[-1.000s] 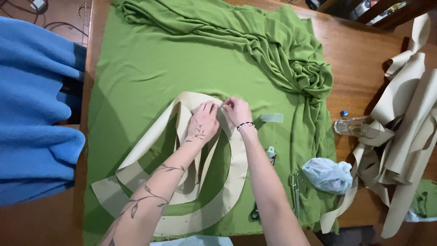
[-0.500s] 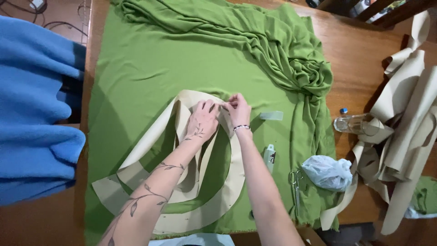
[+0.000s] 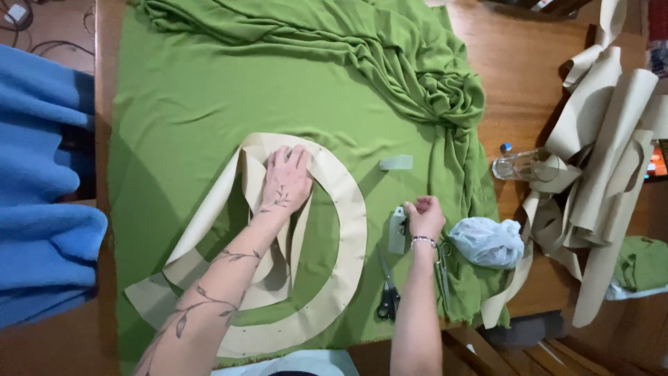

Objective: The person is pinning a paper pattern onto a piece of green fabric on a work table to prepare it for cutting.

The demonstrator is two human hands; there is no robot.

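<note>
While the left hand (image 3: 287,177) lies flat, fingers spread, on the top of the curved beige paper pattern (image 3: 346,230), the right hand (image 3: 424,217) is curled loosely beside a small pale box (image 3: 398,230), its fingertips at the box's upper edge; whether it actually grips the box cannot be told. The pattern pieces, arched bands laid one inside another, rest on the green fabric (image 3: 209,104) toward the near edge of the desk (image 3: 529,83), with the left palm pressing them down and holding nothing. The box sits on the fabric just right of the pattern's outer curve. Black-handled scissors (image 3: 387,299) lie just below the box, near the desk's front edge, beside the right forearm. A small pale green rectangular piece (image 3: 396,163) lies on the fabric above the box. A crumpled clear plastic bag (image 3: 488,241) sits just right of the right hand, at the fabric's bunched right border. Farther right, a clear bottle with a blue cap (image 3: 518,164) lies on the bare wood, touching a heap of beige paper strips (image 3: 605,160) along the right edge. Blue cloth (image 3: 42,202) hangs off to the left of the desk.
</note>
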